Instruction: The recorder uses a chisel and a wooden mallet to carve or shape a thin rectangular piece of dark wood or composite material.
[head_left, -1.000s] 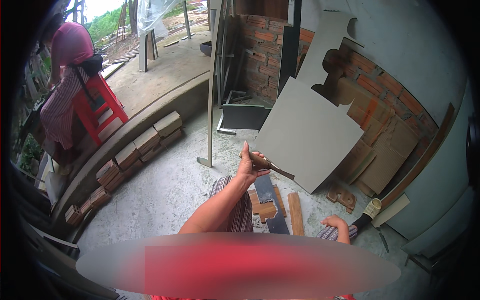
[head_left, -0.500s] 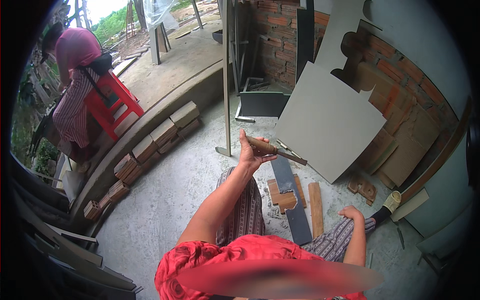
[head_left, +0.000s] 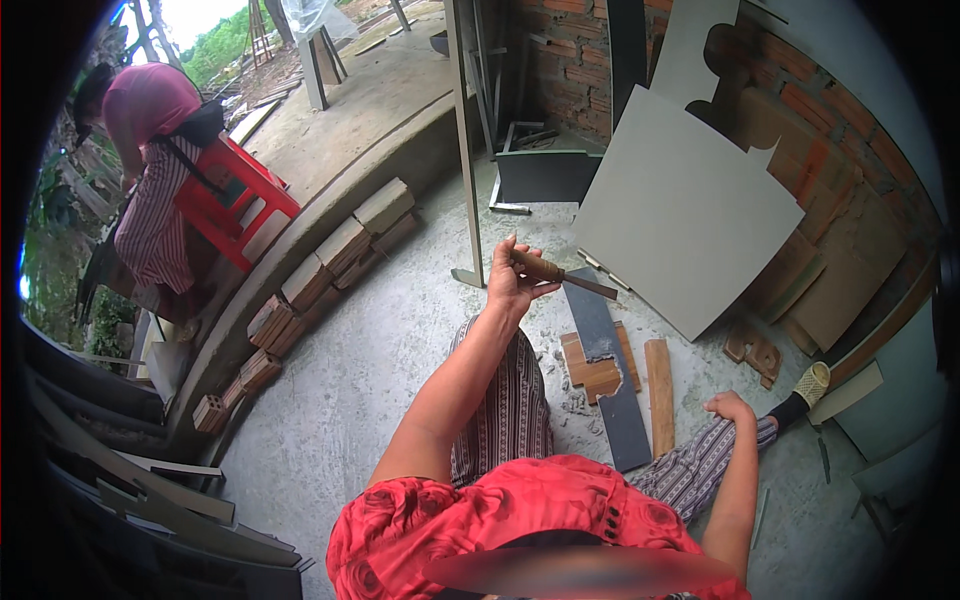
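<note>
My left hand (head_left: 515,280) is raised over the floor, its fingers closed round the turned wooden handle of a chisel (head_left: 540,268). The flat, dark blade points right and slightly down, touching nothing. Below it lies a long dark grey board (head_left: 616,425) with a jagged notch chipped in its edge, laid across brown wood pieces (head_left: 590,372). A stout wooden stick (head_left: 659,395) lies just to the board's right. My right hand (head_left: 730,406) rests on my bent right leg and holds no tool; its fingers are loosely bent and partly hidden.
A big pale grey panel (head_left: 685,215) leans at the back right, near cardboard (head_left: 850,270). A curvy cut wood piece (head_left: 752,355) lies by my right foot. A thin upright post (head_left: 466,150) stands ahead. Bricks (head_left: 325,255) line the ledge at left. Another person sits outside on a red stool (head_left: 232,205).
The whole view has shifted slightly, with the floor objects now farther right and higher. My left hand still grips the chisel above the board, and my right hand stays on my leg.
</note>
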